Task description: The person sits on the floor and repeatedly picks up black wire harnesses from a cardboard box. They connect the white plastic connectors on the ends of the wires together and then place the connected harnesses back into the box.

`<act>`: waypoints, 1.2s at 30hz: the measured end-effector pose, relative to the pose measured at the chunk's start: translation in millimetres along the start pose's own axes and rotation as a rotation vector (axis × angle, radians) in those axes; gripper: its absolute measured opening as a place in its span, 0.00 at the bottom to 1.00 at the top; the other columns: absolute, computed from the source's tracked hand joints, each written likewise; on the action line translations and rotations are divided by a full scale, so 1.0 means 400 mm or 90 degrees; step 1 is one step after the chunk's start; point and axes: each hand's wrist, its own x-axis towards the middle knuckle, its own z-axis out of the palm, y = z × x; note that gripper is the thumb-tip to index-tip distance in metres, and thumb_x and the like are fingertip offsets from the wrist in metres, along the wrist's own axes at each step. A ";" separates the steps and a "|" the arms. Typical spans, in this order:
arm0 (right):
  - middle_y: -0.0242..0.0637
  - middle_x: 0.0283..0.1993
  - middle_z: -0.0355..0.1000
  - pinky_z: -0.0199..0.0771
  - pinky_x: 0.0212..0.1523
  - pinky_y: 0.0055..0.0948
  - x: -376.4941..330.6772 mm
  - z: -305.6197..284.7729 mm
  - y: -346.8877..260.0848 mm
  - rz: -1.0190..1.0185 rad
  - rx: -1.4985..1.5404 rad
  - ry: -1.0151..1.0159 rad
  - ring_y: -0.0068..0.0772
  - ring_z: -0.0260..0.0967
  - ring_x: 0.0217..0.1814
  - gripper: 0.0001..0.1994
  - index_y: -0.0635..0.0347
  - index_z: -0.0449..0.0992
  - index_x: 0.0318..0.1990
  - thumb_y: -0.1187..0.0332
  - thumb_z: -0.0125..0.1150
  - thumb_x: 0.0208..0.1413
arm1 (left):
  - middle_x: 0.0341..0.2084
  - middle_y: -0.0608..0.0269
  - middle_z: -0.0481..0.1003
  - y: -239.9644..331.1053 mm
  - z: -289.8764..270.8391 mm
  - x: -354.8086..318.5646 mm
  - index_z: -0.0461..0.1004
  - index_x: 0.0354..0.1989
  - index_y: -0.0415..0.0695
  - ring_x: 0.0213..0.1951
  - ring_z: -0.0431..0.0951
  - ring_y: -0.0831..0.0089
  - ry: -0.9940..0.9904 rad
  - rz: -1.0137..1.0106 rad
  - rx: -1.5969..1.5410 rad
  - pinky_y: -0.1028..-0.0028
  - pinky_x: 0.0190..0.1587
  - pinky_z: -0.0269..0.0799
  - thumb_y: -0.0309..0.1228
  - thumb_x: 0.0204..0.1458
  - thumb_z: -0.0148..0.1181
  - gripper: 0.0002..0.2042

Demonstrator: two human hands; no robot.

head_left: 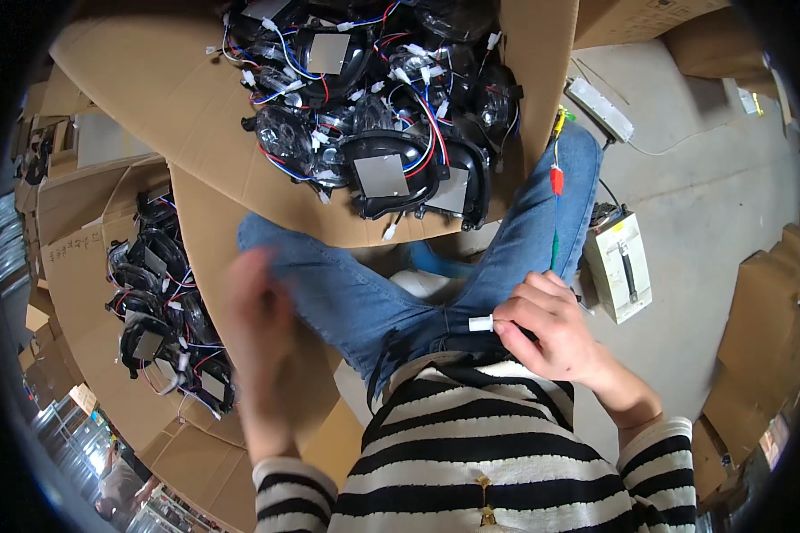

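My right hand [551, 327] is closed over my right thigh, pinching a small white plug connector [481, 324] that sticks out to the left. Beyond that hand a thin test lead with a red clip [556, 180] and a green sleeve runs along my jeans. My left hand [262, 329] is smeared by motion above my left thigh, beside the cardboard flap; its fingers cannot be made out. Ahead, black vehicle lamps [387, 175] with clear lenses, grey square plates and coloured wires with white plugs lie heaped in a large cardboard box [133, 84].
At the left, a second cardboard box [80, 275] holds more black lamps [156, 258]. A white power box with a black handle [620, 271] stands on the floor right of my knee, and a white power strip [600, 108] lies beyond it. Cardboard sheets [760, 329] lean at the far right.
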 end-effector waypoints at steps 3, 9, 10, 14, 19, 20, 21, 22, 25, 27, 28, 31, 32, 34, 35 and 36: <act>0.32 0.21 0.61 0.52 0.25 0.28 -0.005 -0.003 -0.001 0.011 -0.012 0.013 0.32 0.56 0.24 0.03 0.59 0.68 0.23 0.73 0.55 0.40 | 0.42 0.55 0.68 0.100 0.240 0.129 0.67 0.39 0.38 0.33 0.73 0.61 -0.121 0.120 -0.046 0.73 0.34 0.68 0.31 0.41 0.58 0.16; 0.32 0.21 0.62 0.53 0.25 0.28 -0.005 0.003 -0.010 0.033 0.003 0.008 0.32 0.57 0.24 0.03 0.59 0.68 0.23 0.73 0.55 0.40 | 0.32 0.53 0.72 0.136 0.417 0.218 0.65 0.40 0.40 0.24 0.72 0.55 -0.273 -0.027 0.063 0.64 0.30 0.67 0.31 0.42 0.53 0.15; 0.32 0.21 0.62 0.53 0.25 0.28 -0.005 0.004 -0.008 0.031 0.007 0.011 0.32 0.57 0.24 0.03 0.59 0.68 0.23 0.73 0.55 0.40 | 0.31 0.54 0.72 0.135 0.424 0.220 0.66 0.38 0.40 0.25 0.72 0.55 -0.281 -0.024 0.077 0.63 0.30 0.66 0.31 0.42 0.53 0.14; 0.32 0.21 0.62 0.53 0.25 0.28 0.001 0.005 -0.004 0.028 0.019 0.016 0.32 0.57 0.24 0.03 0.59 0.68 0.23 0.74 0.55 0.39 | 0.27 0.57 0.73 0.096 0.350 0.190 0.68 0.29 0.39 0.28 0.71 0.56 -0.206 0.001 0.040 0.65 0.33 0.66 0.30 0.43 0.52 0.08; 0.32 0.21 0.63 0.53 0.25 0.28 0.020 -0.003 -0.021 0.037 0.021 -0.009 0.32 0.58 0.24 0.02 0.59 0.68 0.23 0.74 0.55 0.39 | 0.25 0.60 0.69 0.102 0.196 0.099 0.66 0.26 0.38 0.29 0.68 0.72 -0.186 -0.106 -0.467 0.76 0.36 0.63 0.27 0.51 0.45 0.06; 0.32 0.21 0.63 0.53 0.25 0.28 0.024 -0.004 -0.024 0.036 0.019 -0.016 0.32 0.58 0.24 0.02 0.60 0.68 0.23 0.74 0.55 0.39 | 0.24 0.61 0.68 0.112 0.181 0.083 0.65 0.26 0.38 0.28 0.68 0.75 -0.225 -0.202 -0.646 0.77 0.34 0.63 0.26 0.52 0.43 0.07; 0.32 0.21 0.63 0.53 0.25 0.28 0.028 -0.005 -0.026 0.035 0.017 -0.022 0.32 0.58 0.24 0.02 0.60 0.68 0.23 0.74 0.55 0.39 | 0.24 0.62 0.68 0.121 0.172 0.070 0.64 0.28 0.37 0.27 0.67 0.78 -0.223 -0.192 -0.677 0.78 0.33 0.63 0.26 0.53 0.40 0.07; 0.32 0.21 0.63 0.54 0.25 0.28 0.031 -0.005 -0.028 0.036 0.017 -0.025 0.32 0.58 0.24 0.03 0.60 0.68 0.23 0.74 0.55 0.39 | 0.24 0.63 0.67 0.134 0.161 0.060 0.63 0.30 0.37 0.27 0.66 0.81 -0.222 -0.183 -0.708 0.80 0.32 0.63 0.26 0.55 0.37 0.08; 0.33 0.21 0.64 0.54 0.25 0.28 0.036 -0.007 -0.028 0.042 0.020 -0.040 0.33 0.59 0.24 0.03 0.60 0.69 0.23 0.74 0.55 0.39 | 0.22 0.65 0.66 0.181 0.120 0.048 0.63 0.38 0.36 0.20 0.60 0.85 -0.271 -0.308 -0.788 0.85 0.23 0.58 0.27 0.55 0.35 0.10; 0.33 0.21 0.64 0.54 0.25 0.28 0.043 -0.014 -0.035 0.049 0.022 -0.054 0.33 0.59 0.24 0.03 0.60 0.69 0.23 0.74 0.55 0.39 | 0.21 0.66 0.65 0.180 0.115 0.041 0.62 0.44 0.36 0.20 0.58 0.86 -0.325 -0.285 -0.777 0.86 0.23 0.56 0.29 0.56 0.33 0.14; 0.33 0.21 0.64 0.54 0.25 0.29 0.046 -0.016 -0.039 0.046 0.027 -0.056 0.33 0.59 0.24 0.03 0.60 0.69 0.23 0.74 0.55 0.39 | 0.22 0.66 0.65 0.182 0.111 0.037 0.61 0.47 0.36 0.21 0.59 0.84 -0.337 -0.288 -0.800 0.85 0.24 0.58 0.29 0.55 0.34 0.15; 0.33 0.21 0.64 0.54 0.25 0.29 0.060 -0.025 -0.049 0.030 0.034 -0.060 0.33 0.59 0.24 0.03 0.60 0.69 0.24 0.74 0.55 0.39 | 0.27 0.64 0.66 0.199 0.107 0.028 0.60 0.50 0.37 0.26 0.65 0.79 -0.343 -0.296 -0.687 0.79 0.31 0.64 0.31 0.55 0.37 0.16; 0.33 0.21 0.64 0.54 0.24 0.29 0.066 -0.026 -0.055 0.022 0.031 -0.062 0.33 0.59 0.23 0.03 0.60 0.69 0.24 0.74 0.55 0.39 | 0.28 0.64 0.66 0.197 0.103 0.027 0.61 0.50 0.38 0.27 0.66 0.77 -0.390 -0.292 -0.679 0.79 0.32 0.64 0.31 0.55 0.37 0.16; 0.33 0.21 0.64 0.54 0.24 0.28 0.077 -0.027 -0.064 0.013 0.051 -0.070 0.33 0.59 0.23 0.03 0.60 0.69 0.24 0.74 0.56 0.39 | 0.31 0.63 0.64 0.203 0.101 0.019 0.58 0.52 0.38 0.28 0.64 0.82 -0.393 -0.296 -0.689 0.82 0.34 0.64 0.32 0.56 0.35 0.17; 0.33 0.21 0.64 0.54 0.24 0.28 0.083 -0.025 -0.068 0.013 0.074 -0.077 0.33 0.59 0.23 0.03 0.60 0.69 0.24 0.74 0.56 0.39 | 0.31 0.62 0.64 0.203 0.100 0.017 0.58 0.52 0.38 0.29 0.64 0.81 -0.376 -0.266 -0.646 0.81 0.34 0.64 0.32 0.56 0.36 0.17; 0.33 0.21 0.64 0.54 0.24 0.28 0.087 -0.024 -0.073 0.014 0.097 -0.083 0.33 0.59 0.23 0.03 0.59 0.69 0.24 0.74 0.55 0.39 | 0.31 0.62 0.65 0.203 0.100 0.016 0.58 0.52 0.38 0.29 0.65 0.80 -0.359 -0.237 -0.603 0.80 0.34 0.64 0.31 0.55 0.37 0.17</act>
